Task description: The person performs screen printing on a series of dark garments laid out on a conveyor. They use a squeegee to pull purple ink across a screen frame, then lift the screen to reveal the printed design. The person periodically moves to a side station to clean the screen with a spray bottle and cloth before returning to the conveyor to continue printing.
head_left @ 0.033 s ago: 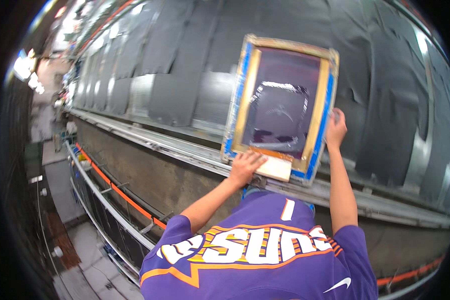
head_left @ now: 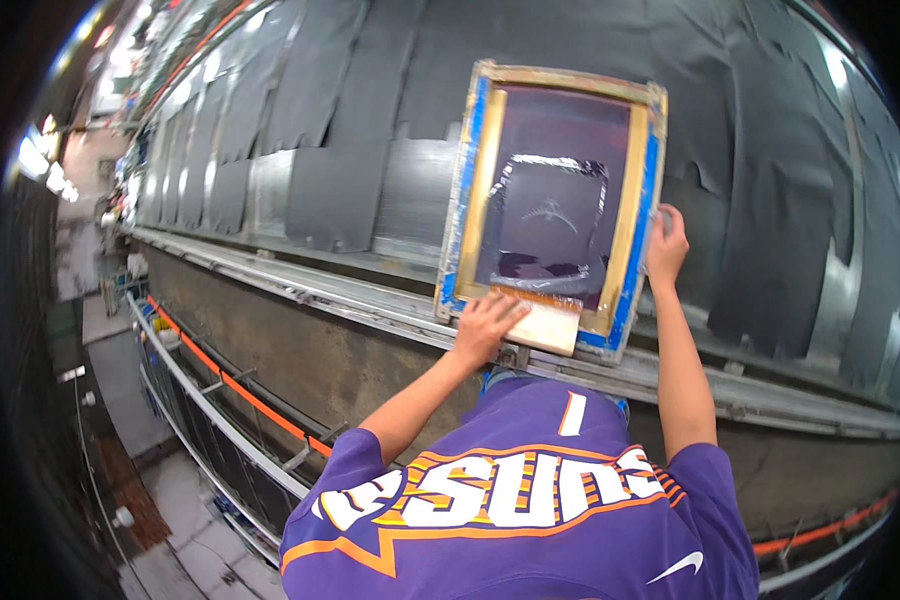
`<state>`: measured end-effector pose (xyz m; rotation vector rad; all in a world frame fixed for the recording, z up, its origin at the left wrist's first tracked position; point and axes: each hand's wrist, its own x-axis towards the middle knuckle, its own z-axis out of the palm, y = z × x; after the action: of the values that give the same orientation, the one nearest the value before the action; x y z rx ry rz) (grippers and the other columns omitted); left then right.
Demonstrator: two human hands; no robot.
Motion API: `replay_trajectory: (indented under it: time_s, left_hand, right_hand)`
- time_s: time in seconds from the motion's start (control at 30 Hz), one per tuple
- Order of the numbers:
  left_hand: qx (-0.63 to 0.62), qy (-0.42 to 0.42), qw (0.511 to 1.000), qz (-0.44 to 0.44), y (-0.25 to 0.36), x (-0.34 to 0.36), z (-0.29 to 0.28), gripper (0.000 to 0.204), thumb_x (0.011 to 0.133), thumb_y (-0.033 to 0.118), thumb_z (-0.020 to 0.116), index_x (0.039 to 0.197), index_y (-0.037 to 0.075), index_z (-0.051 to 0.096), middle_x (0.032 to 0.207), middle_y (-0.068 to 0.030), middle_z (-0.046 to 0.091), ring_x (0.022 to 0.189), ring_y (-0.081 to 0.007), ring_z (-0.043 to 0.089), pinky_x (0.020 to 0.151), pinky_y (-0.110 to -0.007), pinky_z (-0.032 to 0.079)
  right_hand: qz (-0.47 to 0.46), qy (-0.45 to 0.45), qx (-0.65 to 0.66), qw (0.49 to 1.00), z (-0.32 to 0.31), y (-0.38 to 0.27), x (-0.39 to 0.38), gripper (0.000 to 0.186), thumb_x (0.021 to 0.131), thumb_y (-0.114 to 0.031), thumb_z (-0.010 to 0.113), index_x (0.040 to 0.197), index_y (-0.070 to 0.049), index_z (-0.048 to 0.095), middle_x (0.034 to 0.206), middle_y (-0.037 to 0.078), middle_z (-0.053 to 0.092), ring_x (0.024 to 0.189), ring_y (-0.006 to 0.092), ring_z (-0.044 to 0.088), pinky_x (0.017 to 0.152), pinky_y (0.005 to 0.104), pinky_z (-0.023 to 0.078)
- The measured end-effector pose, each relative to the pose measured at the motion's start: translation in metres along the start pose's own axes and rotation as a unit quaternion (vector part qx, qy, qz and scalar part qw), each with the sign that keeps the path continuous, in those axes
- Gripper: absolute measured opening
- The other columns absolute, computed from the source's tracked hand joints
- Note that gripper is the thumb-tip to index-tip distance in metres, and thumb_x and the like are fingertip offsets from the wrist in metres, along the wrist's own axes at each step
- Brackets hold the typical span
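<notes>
A screen printing frame (head_left: 570, 80) lies on the long dark table in front of me, its sides edged with blue tape and tan strips. Glossy ink rings a faint pale curved mark on its dark mesh (head_left: 555, 212). At the frame's near end, a squeegee (head_left: 548, 332) with a pale wooden handle and an orange-brown blade edge rests across the inside. My left hand (head_left: 486, 328) is closed on the squeegee's left part, fingers over its top. At the frame's right side, my right hand (head_left: 667, 246) has its fingers curled against the outer edge; the fingertips are partly hidden.
Dark sheets (head_left: 335, 195) cover the table in overlapping strips, with bare shiny metal (head_left: 417, 195) between some. A metal rail (head_left: 300, 290) runs along the near edge. A railing (head_left: 205, 400) and an orange pipe (head_left: 232, 378) stand to the lower left, above a tiled floor.
The frame, squeegee and both hands sit slightly higher and further left in the picture, as does the table. Both hands keep their places on the squeegee and frame.
</notes>
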<state>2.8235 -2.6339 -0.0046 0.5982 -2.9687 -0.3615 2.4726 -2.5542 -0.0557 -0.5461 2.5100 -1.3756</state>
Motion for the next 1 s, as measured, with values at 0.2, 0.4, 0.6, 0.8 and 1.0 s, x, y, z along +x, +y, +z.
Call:
replay_trajectory:
  time_s: [0.2, 0.4, 0.6, 0.8, 1.0]
  left_hand:
    - [-0.017, 0.043, 0.999, -0.001, -0.058, 0.134, -0.003, 0.040, 0.079, 0.003, 0.061, 0.112, 0.022, 0.073, 0.114, -0.0017, 0.070, 0.105, -0.0244, 0.064, 0.083, -0.039, 0.050]
    - [-0.068, 0.005, 0.998, 0.019, -0.095, 0.239, -0.047, 0.036, 0.080, 0.000, 0.060, 0.103, 0.021, 0.077, 0.102, -0.0022, 0.074, 0.089, -0.0256, 0.066, 0.077, -0.039, 0.053]
    - [-0.016, 0.045, 0.999, -0.015, -0.059, 0.145, -0.005, 0.038, 0.077, 0.000, 0.063, 0.107, 0.020, 0.075, 0.106, 0.0028, 0.072, 0.094, -0.0201, 0.064, 0.077, -0.035, 0.047]
    - [-0.040, 0.024, 0.999, -0.004, -0.045, 0.114, -0.023, 0.045, 0.073, -0.006, 0.062, 0.106, 0.020, 0.077, 0.112, 0.0003, 0.073, 0.101, -0.0190, 0.066, 0.080, -0.035, 0.051]
    - [-0.058, 0.086, 0.995, -0.009, -0.087, 0.228, -0.034, 0.042, 0.074, -0.006, 0.062, 0.104, 0.019, 0.077, 0.101, -0.0036, 0.075, 0.093, -0.0241, 0.067, 0.077, -0.038, 0.052]
  right_hand:
    - [-0.138, -0.004, -0.161, 0.977, -0.032, -0.025, 0.003, 0.034, 0.090, -0.032, 0.068, 0.117, -0.011, 0.068, 0.119, 0.012, 0.065, 0.113, 0.0301, 0.059, 0.093, 0.0461, 0.045]
    - [-0.271, -0.174, -0.255, 0.912, 0.001, -0.133, 0.017, 0.042, 0.078, -0.029, 0.078, 0.115, -0.013, 0.070, 0.120, 0.003, 0.064, 0.111, 0.0241, 0.057, 0.094, 0.0426, 0.040]
    - [-0.269, -0.202, -0.248, 0.909, 0.012, -0.074, -0.061, 0.045, 0.070, -0.010, 0.078, 0.114, -0.011, 0.069, 0.115, 0.002, 0.067, 0.105, 0.0221, 0.060, 0.089, 0.0402, 0.041]
    - [-0.264, -0.186, -0.232, 0.917, -0.005, -0.080, -0.096, 0.037, 0.072, -0.007, 0.073, 0.108, -0.014, 0.070, 0.110, 0.001, 0.065, 0.104, 0.0209, 0.058, 0.088, 0.0399, 0.041]
    - [-0.340, -0.100, -0.231, 0.906, 0.027, -0.106, 0.026, 0.024, 0.076, -0.008, 0.068, 0.098, -0.013, 0.074, 0.099, 0.002, 0.068, 0.099, 0.0241, 0.058, 0.084, 0.0398, 0.044]
